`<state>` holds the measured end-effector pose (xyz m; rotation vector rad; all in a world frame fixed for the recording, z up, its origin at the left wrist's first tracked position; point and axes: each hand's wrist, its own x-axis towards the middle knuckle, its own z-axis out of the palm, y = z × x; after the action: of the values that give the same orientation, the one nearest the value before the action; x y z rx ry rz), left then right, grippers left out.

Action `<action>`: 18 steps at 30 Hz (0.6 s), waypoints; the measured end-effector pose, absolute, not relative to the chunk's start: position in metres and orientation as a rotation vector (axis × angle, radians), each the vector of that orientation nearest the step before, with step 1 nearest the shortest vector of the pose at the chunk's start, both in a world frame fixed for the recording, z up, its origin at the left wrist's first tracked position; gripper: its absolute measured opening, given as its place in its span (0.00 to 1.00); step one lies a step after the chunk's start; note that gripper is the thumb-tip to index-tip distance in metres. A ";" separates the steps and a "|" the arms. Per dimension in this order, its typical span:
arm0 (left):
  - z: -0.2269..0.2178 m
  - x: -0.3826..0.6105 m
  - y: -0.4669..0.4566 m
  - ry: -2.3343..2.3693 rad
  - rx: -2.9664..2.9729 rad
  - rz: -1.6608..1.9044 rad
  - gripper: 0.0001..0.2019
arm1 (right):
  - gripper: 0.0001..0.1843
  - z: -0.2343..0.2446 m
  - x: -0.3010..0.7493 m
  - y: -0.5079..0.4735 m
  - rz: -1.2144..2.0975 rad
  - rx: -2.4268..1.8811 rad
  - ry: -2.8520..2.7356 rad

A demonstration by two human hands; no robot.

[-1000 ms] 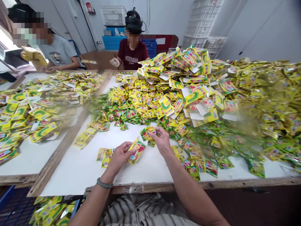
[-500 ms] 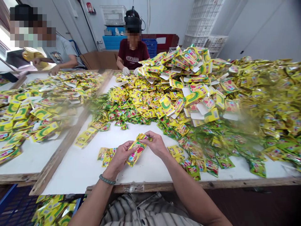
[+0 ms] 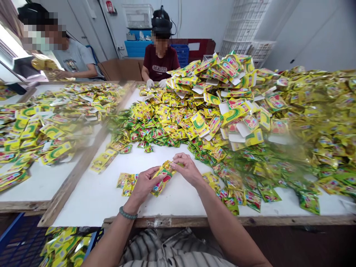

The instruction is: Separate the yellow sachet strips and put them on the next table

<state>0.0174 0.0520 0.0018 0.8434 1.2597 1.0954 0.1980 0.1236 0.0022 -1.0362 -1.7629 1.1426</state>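
Note:
My left hand point(image 3: 144, 184) is closed around a small stack of yellow-green sachets point(image 3: 162, 178) held just above the white table point(image 3: 91, 200). My right hand point(image 3: 187, 168) pinches the upper end of the same stack, fingers pressed together on it. A few loose sachets point(image 3: 125, 181) lie on the table just left of my left hand. A huge heap of the same sachets point(image 3: 228, 111) rises behind and to the right of my hands.
A second table point(image 3: 36, 181) on the left carries more sachets. Two other people sit at the far side; one in a maroon shirt point(image 3: 160, 63) wears white gloves. A blue crate point(image 3: 63, 248) with sachets sits below the table edge. White crates point(image 3: 244, 26) stand stacked at the back.
My right hand has carried the sachets it picked from the heap's edge over to the stack in my left hand. Both hands now hold one stack together.

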 end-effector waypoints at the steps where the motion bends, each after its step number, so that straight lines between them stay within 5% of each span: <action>1: 0.003 0.017 0.052 1.263 0.856 1.087 0.26 | 0.14 0.001 0.198 0.125 1.151 -1.054 -1.733; 18: 0.007 0.025 0.049 1.223 0.673 1.182 0.26 | 0.12 0.003 0.188 0.116 1.141 -1.116 -1.851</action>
<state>0.0246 0.0486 0.0071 0.6726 1.2228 1.1820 0.1883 0.1157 0.0034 -1.1156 -1.8511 1.1411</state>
